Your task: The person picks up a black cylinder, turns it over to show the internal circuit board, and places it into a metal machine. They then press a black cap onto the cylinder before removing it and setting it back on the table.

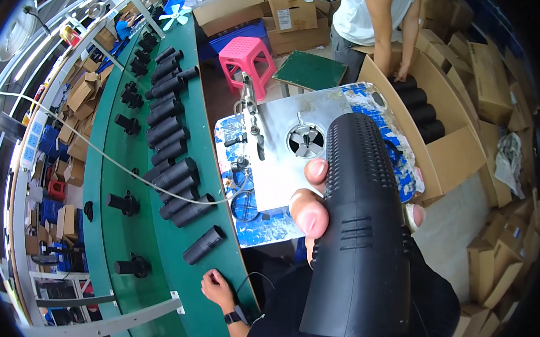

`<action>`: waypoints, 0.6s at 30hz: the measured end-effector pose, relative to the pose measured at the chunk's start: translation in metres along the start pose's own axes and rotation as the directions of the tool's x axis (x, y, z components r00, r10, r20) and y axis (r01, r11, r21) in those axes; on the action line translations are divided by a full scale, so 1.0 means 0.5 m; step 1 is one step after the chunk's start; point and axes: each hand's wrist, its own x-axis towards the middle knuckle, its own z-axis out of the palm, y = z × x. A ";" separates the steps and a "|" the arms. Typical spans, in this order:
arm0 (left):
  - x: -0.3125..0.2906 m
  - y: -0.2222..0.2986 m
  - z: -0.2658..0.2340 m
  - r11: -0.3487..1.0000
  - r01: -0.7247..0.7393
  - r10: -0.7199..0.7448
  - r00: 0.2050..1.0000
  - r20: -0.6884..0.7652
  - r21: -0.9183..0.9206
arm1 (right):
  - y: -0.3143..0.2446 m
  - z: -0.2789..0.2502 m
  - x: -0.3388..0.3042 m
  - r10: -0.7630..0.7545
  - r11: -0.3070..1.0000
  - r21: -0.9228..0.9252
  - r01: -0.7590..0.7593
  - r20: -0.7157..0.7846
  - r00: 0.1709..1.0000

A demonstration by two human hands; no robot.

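Close in front of me, my right hand [310,214] grips a black plastic tubular housing [361,225]. The housing has rows of small holes at its far end and slots along its middle; its wide end points toward me. Fingertips show on both sides of it, and the palm is hidden behind. On the green bench [192,319] to the left, my left hand [217,290] rests with its fingers loosely curled and nothing visible in them. A dark band is on that wrist. Just beyond this hand lies a single black tube [204,245], apart from the fingers.
Ahead stands a worn blue-and-white work table [279,174] with a metal clamp fixture [252,111] and a round finned opening [306,141]. Several black tubes [167,131] line the bench. A co-worker [375,16] reaches into an open carton [447,165] of black tubes. A pink stool [246,57] stands behind.
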 end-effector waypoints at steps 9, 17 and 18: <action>0.001 0.008 -0.008 1.000 0.006 -0.006 1.000 0.006 -0.006 | 0.033 0.002 0.006 -0.049 0.998 0.031 0.049 0.015 0.999; 0.001 0.012 -0.009 1.000 0.004 -0.004 1.000 0.005 -0.009 | 0.052 0.005 0.007 -0.085 0.995 0.060 0.084 0.021 0.996; 0.001 0.012 -0.009 1.000 0.004 -0.004 1.000 0.005 -0.011 | 0.055 0.005 0.007 -0.090 0.994 0.064 0.088 0.021 0.996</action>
